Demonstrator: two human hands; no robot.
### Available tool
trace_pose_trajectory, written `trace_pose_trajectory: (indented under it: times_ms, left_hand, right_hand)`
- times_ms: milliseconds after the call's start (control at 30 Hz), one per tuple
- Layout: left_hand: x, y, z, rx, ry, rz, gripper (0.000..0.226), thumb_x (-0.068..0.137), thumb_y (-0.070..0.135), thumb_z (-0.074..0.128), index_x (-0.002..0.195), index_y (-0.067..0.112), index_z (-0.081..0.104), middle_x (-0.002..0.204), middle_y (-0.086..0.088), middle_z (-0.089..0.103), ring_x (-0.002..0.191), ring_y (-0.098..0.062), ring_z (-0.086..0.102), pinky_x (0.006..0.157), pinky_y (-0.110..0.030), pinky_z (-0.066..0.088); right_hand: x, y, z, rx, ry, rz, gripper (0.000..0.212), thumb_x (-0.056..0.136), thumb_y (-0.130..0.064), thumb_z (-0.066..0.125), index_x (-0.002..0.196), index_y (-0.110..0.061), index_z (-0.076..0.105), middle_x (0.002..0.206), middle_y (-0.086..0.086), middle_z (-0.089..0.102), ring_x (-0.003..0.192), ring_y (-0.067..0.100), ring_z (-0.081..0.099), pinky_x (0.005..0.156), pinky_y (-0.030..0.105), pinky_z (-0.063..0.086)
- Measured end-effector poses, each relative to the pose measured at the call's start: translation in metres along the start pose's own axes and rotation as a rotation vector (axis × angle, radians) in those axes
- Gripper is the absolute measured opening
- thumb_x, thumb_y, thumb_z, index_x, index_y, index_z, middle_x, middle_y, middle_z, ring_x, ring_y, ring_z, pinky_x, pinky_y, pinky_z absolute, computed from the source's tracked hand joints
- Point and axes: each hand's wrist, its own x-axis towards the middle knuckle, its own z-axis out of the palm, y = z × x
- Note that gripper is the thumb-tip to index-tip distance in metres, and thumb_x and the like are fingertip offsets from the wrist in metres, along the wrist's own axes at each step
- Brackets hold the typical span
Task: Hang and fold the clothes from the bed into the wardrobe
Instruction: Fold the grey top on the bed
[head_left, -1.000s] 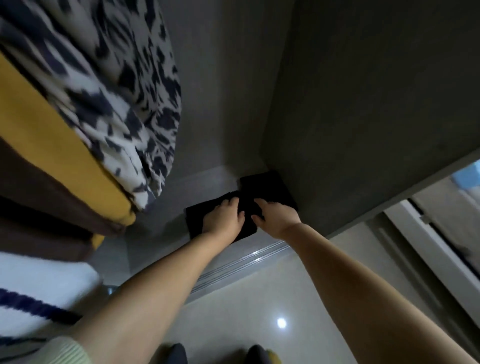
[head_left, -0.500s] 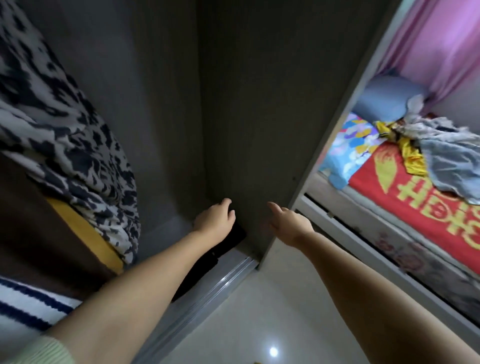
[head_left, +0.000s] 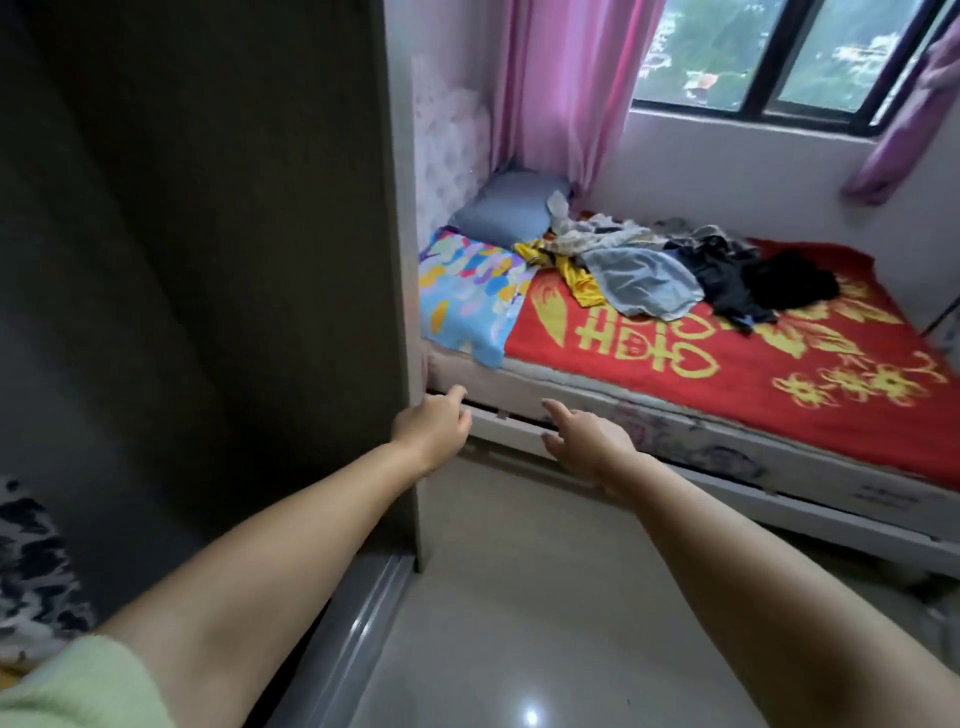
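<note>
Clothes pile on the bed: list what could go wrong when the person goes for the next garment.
1. The clothes pile is tangled, so lifting one garment may drag others onto the floor.
2. The left hand is close to the wardrobe panel edge and could knock it.
3. The pile lies far back on the bed, near the wall, needing a long lean.

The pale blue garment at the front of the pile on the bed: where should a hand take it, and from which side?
Pinch the pale blue garment at its near lower edge, coming from the floor side of the bed. That edge lies loose on the red blanket, uncovered, while its far side runs under the other clothes. Both hands look empty.
</note>
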Motion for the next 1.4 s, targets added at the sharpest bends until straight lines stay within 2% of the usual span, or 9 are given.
trace_pose_trajectory:
  times_ms: [267,433,533,600,733,933,1100,1233,1400]
  left_hand:
    - [0.072,0.155,0.050,-0.001,-0.036,0.180,0.037,0.099,0.031,0.037,0.132,0.016,0.045,0.114,-0.017,0.064,0.104,-0.034,0.060,0.081,-0.039,0.047]
    - [0.113,0.251,0.093,-0.013,-0.067,0.263,0.035,0.101,0.032,0.035,0.131,0.016,0.043,0.097,-0.009,0.064,0.084,-0.029,0.060,0.067,-0.036,0.047]
    - [0.133,0.287,0.111,0.004,-0.094,0.281,0.034,0.101,0.031,0.035,0.129,0.015,0.043,0.087,-0.005,0.064,0.074,-0.025,0.059,0.061,-0.037,0.046]
    - [0.152,0.306,0.119,0.001,-0.105,0.287,0.034,0.101,0.030,0.035,0.129,0.014,0.044,0.087,-0.006,0.066,0.076,-0.026,0.061,0.065,-0.039,0.049]
    - [0.195,0.331,0.133,0.014,-0.125,0.307,0.035,0.101,0.030,0.035,0.130,0.012,0.045,0.096,-0.009,0.067,0.082,-0.027,0.063,0.071,-0.044,0.054]
    - [0.296,0.348,0.155,0.039,-0.160,0.324,0.038,0.101,0.033,0.035,0.133,0.014,0.045,0.109,-0.007,0.063,0.086,-0.024,0.061,0.064,-0.037,0.050]
    - [0.393,0.369,0.164,0.044,-0.192,0.396,0.035,0.101,0.033,0.035,0.129,0.015,0.047,0.100,-0.004,0.063,0.076,-0.022,0.059,0.051,-0.030,0.041]
    - [0.465,0.380,0.163,0.068,-0.185,0.414,0.031,0.101,0.030,0.034,0.120,0.013,0.050,0.100,-0.005,0.064,0.079,-0.024,0.061,0.060,-0.037,0.050]
    - [0.538,0.400,0.186,0.108,-0.202,0.422,0.031,0.101,0.032,0.035,0.118,0.012,0.052,0.098,-0.004,0.064,0.076,-0.024,0.061,0.059,-0.036,0.048]
  right_hand:
    - [-0.030,0.172,-0.027,0.001,-0.021,0.180,0.052,0.100,-0.038,0.035,0.149,-0.029,0.020,0.122,0.008,0.060,0.096,0.028,0.061,0.066,0.037,0.048]
    - [-0.046,0.283,-0.043,0.019,-0.049,0.308,0.052,0.102,-0.038,0.035,0.149,-0.025,0.019,0.113,0.008,0.063,0.090,0.028,0.062,0.070,0.041,0.054]
    - [-0.049,0.330,-0.047,0.032,-0.077,0.348,0.052,0.102,-0.036,0.034,0.150,-0.023,0.018,0.102,0.006,0.061,0.076,0.024,0.057,0.051,0.033,0.041]
    - [-0.045,0.355,-0.049,0.057,-0.073,0.373,0.051,0.102,-0.035,0.034,0.150,-0.023,0.019,0.095,0.004,0.058,0.069,0.021,0.053,0.047,0.031,0.036]
    - [-0.021,0.394,-0.047,0.072,-0.059,0.394,0.047,0.102,-0.035,0.035,0.147,-0.020,0.026,0.095,0.004,0.061,0.074,0.023,0.058,0.053,0.034,0.041]
    - [0.062,0.441,-0.056,0.075,-0.065,0.402,0.048,0.102,-0.037,0.035,0.147,-0.020,0.027,0.106,0.005,0.061,0.082,0.023,0.058,0.058,0.034,0.044]
    - [0.139,0.483,-0.075,0.092,-0.078,0.453,0.047,0.103,-0.034,0.034,0.147,-0.018,0.028,0.110,0.009,0.061,0.085,0.025,0.060,0.063,0.037,0.048]
    - [0.201,0.508,-0.087,0.115,-0.047,0.468,0.046,0.103,-0.034,0.033,0.145,-0.019,0.029,0.106,0.008,0.061,0.077,0.024,0.057,0.054,0.033,0.042]
    - [0.261,0.553,-0.084,0.136,-0.051,0.461,0.046,0.103,-0.035,0.034,0.146,-0.021,0.028,0.103,0.005,0.063,0.076,0.023,0.059,0.053,0.032,0.044]
